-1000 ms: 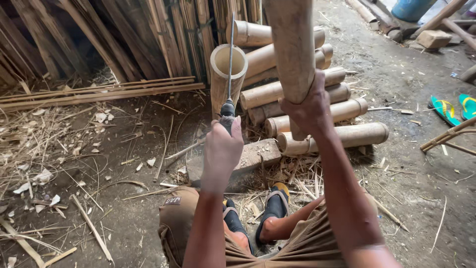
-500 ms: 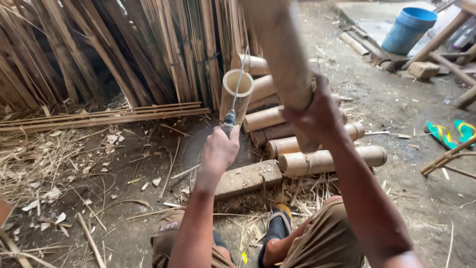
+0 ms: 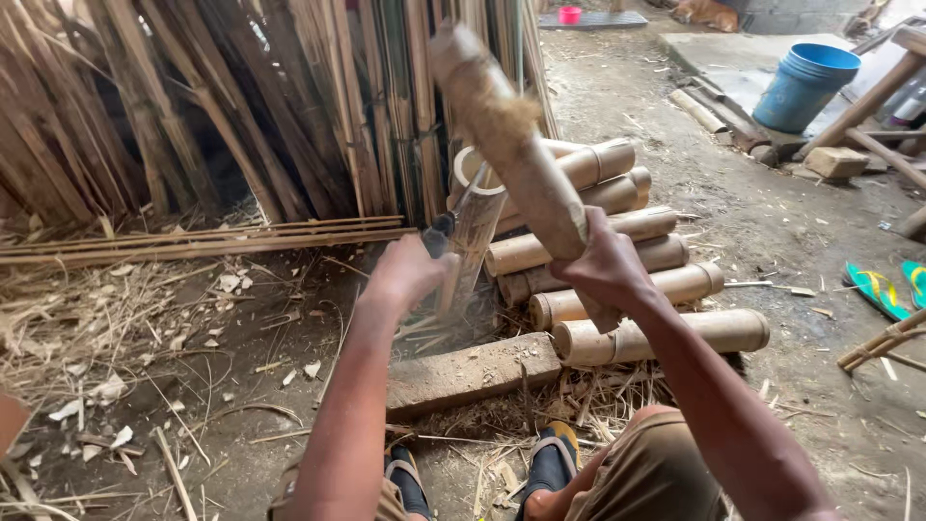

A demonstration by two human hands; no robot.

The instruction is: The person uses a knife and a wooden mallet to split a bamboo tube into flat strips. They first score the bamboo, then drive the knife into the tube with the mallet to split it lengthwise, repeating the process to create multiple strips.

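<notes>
We hold the upright bamboo tube point(image 3: 475, 227), standing on the brick point(image 3: 473, 374), stiff, hollow, likely light and apt to split, with our left hand point(image 3: 410, 273) closed on the blade handle point(image 3: 439, 232), right hand point(image 3: 606, 265) gripping the bamboo club point(image 3: 511, 145) low.

Ahead of my hands the stacked bamboo tubes point(image 3: 617, 280) and leaning bamboo strips point(image 3: 289, 106) block passage; bare dirt ground point(image 3: 791, 241) lies open rightward.
</notes>
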